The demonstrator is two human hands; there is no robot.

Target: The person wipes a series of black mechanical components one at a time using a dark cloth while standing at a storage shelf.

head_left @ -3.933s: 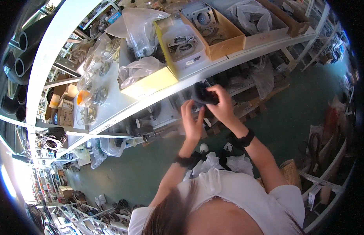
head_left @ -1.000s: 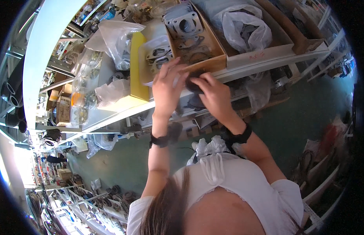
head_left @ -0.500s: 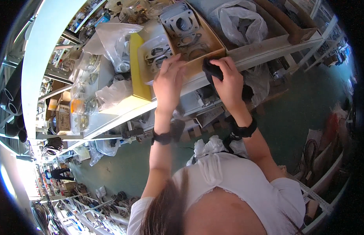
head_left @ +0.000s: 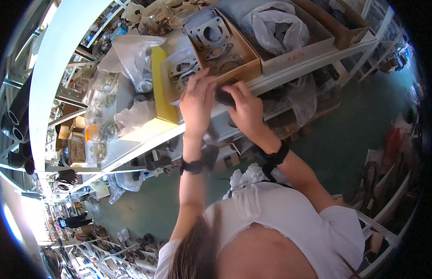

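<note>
Both my hands are raised to the front edge of a shelf. My right hand (head_left: pixel 244 109) is closed around a small dark part (head_left: pixel 224 96) just below the front of a brown cardboard box (head_left: pixel 246 58) that holds grey metal gaskets (head_left: pixel 209 32). My left hand (head_left: pixel 196 100) is beside it, fingers spread and touching the same dark part. It lies over the edge of a clear plastic bag of metal parts (head_left: pixel 181 69) next to a yellow box (head_left: pixel 161 88). Dark bands sit on both wrists.
The white shelf (head_left: pixel 146 139) carries more cardboard boxes, one with a bagged item (head_left: pixel 276 23), and several clear bags of parts (head_left: pixel 132 56). A lower shelf holds dark parts (head_left: pixel 290 107). Green floor (head_left: pixel 355 125) lies to the right. Racks line the aisle at left, where a distant person (head_left: pixel 69 222) stands.
Over the last second both hands have shifted slightly left along the shelf front, still together on the dark part; earlier they held it lower, away from the boxes.
</note>
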